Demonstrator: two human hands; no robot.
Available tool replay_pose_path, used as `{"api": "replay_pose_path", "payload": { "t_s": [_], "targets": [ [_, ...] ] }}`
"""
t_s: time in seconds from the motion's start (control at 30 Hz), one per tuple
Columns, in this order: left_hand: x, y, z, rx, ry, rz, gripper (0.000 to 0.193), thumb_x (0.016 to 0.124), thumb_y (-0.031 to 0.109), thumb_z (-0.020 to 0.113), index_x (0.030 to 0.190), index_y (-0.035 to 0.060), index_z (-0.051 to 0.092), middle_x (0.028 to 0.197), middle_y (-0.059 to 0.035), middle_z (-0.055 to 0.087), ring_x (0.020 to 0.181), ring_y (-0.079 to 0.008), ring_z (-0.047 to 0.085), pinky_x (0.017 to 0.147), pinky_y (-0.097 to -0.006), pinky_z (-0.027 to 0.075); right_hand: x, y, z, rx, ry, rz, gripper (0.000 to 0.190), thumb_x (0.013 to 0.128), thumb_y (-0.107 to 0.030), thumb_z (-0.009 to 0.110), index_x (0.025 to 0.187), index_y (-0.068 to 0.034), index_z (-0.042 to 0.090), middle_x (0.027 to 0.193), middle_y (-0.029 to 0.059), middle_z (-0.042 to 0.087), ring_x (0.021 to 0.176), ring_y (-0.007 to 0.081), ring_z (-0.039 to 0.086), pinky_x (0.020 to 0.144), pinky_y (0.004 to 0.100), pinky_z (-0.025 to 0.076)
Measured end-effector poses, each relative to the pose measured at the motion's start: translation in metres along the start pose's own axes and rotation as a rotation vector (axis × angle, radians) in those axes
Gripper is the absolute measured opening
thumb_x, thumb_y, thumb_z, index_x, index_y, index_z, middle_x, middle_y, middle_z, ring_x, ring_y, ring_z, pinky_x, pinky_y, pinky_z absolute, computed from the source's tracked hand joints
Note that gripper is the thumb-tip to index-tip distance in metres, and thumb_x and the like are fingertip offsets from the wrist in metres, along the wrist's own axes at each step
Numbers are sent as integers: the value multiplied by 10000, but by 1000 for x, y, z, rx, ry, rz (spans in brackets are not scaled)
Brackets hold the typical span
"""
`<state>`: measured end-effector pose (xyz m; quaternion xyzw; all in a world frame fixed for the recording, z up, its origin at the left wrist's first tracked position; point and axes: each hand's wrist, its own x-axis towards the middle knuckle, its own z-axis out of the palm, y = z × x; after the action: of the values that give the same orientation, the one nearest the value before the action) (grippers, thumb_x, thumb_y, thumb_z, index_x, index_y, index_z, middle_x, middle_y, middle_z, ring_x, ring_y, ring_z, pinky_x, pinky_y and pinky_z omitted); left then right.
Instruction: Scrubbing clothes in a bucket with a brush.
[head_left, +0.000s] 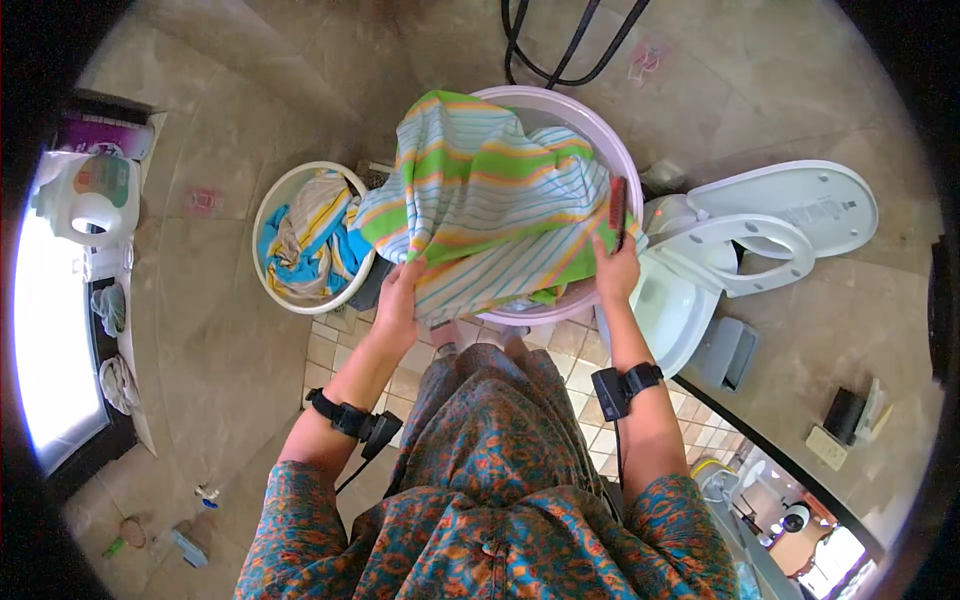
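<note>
A striped cloth (487, 187) in green, white, orange and blue is spread over a large pale pink tub (619, 135) in front of me. My left hand (401, 289) grips the cloth's near left edge. My right hand (619, 270) holds a red scrubbing brush (617, 204), its bristles upright, at the cloth's right edge; the fingers also seem to touch the cloth. More wet-looking cloth (540, 300) shows inside the tub under the near edge. Left of the tub, a smaller white basket (259, 262) holds blue, yellow and beige cloth (315, 236).
A toilet (667, 307) with raised seat and lid stands close on the right, a grey bin (727, 352) beside it. Black hoses (555, 67) hang beyond the tub. A detergent jug (97, 195) stands on the left window ledge. My feet are on the tiled floor (405, 382).
</note>
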<state>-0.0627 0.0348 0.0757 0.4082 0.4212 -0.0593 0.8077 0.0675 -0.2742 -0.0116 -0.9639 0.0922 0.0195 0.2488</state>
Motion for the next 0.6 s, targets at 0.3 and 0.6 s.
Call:
{"api": "replay_pose_path", "payload": {
  "t_s": [0.3, 0.6],
  "targets": [
    [-13, -8, -3, 36, -60, 54, 237, 870, 169, 574, 1068, 40, 559, 924, -22, 602, 882, -138, 565, 819, -290, 440, 15, 45, 44, -121, -144, 356, 651, 739, -312, 685, 1239, 9, 420, 963, 238, 637, 902, 383, 627, 784, 450, 506],
    [11, -6, -9, 1259, 62, 990, 670, 675, 110, 742, 1257, 17, 424, 1141, -182, 486, 1059, -326, 485, 917, -411, 400, -22, -54, -1, 956, -447, 384, 200, 776, -157, 549, 926, -25, 543, 678, 34, 511, 575, 143, 485, 501, 313, 383]
  ]
}}
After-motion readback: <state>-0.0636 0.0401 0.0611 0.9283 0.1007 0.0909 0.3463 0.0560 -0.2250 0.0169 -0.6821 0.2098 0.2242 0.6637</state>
